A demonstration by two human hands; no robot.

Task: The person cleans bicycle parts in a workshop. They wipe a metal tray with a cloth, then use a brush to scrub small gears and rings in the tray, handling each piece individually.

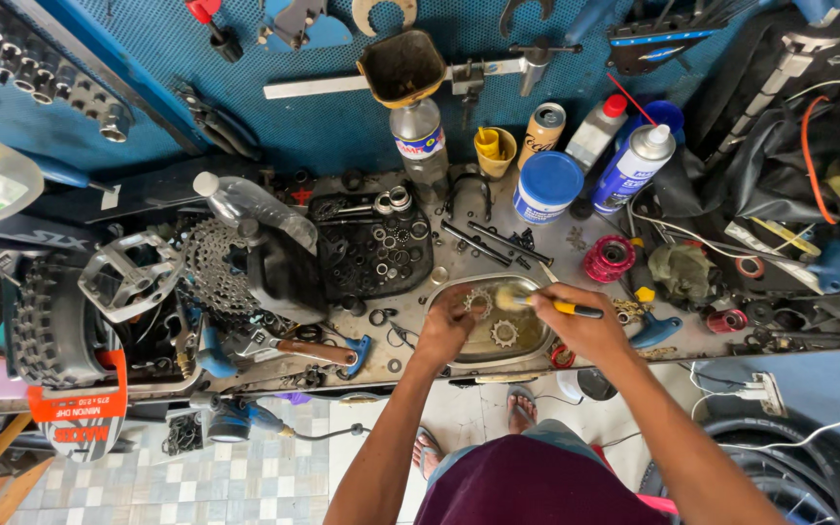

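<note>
My left hand pinches a small toothed sprocket over the left side of a metal oval basin on the workbench. My right hand grips a brush with a yellow and black handle, and its bristles touch the held sprocket. A second small sprocket lies in the murky liquid inside the basin.
A black tray of bearings and rings, a cassette, a pedal and an adjustable wrench lie to the left. Bottles, a blue tub and spray cans stand behind. A red hub part sits right.
</note>
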